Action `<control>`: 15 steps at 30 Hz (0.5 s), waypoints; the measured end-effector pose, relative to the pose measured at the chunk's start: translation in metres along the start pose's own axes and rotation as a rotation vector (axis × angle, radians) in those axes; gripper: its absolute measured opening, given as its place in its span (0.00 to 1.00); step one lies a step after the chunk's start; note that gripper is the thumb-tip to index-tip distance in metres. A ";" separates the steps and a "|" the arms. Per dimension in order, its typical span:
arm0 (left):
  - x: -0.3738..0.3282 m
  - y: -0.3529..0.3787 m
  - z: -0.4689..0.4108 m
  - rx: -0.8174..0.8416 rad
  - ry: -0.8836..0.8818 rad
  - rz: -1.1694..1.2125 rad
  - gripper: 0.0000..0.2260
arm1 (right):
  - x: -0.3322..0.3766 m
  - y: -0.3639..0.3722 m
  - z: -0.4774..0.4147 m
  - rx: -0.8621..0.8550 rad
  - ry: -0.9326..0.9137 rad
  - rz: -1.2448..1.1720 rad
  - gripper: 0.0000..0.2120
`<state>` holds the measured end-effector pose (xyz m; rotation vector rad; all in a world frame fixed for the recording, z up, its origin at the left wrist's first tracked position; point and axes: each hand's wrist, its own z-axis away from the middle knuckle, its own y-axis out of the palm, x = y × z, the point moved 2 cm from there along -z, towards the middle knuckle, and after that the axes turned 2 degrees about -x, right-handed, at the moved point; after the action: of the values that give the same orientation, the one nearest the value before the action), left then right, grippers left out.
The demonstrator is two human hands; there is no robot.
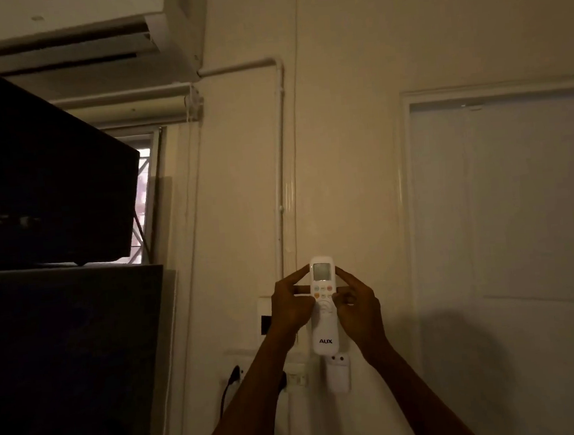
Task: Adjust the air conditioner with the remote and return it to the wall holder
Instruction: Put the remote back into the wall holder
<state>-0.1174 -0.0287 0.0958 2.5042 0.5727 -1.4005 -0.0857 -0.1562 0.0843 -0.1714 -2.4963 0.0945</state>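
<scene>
A white remote (326, 331) with a small screen and coloured buttons is held upright in front of the wall. My left hand (291, 308) grips its left edge, forefinger stretched up beside the screen. My right hand (356, 306) grips its right edge, thumb on the buttons. Just below the remote's bottom end, the white wall holder (338, 374) hangs on the wall with nothing in it. The white air conditioner (72, 31) is mounted high at the upper left.
A dark cabinet or box (45, 174) juts out at the left above another dark panel (70, 364). Sockets with a black plug (234, 376) sit left of the holder. A white pipe (281, 183) runs down the wall. A closed door (504, 200) is at the right.
</scene>
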 end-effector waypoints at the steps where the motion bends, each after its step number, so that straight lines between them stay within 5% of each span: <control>1: 0.008 0.005 -0.008 0.006 0.002 0.000 0.31 | -0.011 0.002 -0.005 0.000 0.000 0.006 0.22; 15: 0.087 0.051 -0.069 0.005 0.075 -0.051 0.28 | -0.110 0.012 -0.035 -0.031 0.099 0.034 0.23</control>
<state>-0.0015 -0.0300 0.0579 2.5726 0.6530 -1.3306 0.0239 -0.1595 0.0469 -0.2263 -2.3976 0.0594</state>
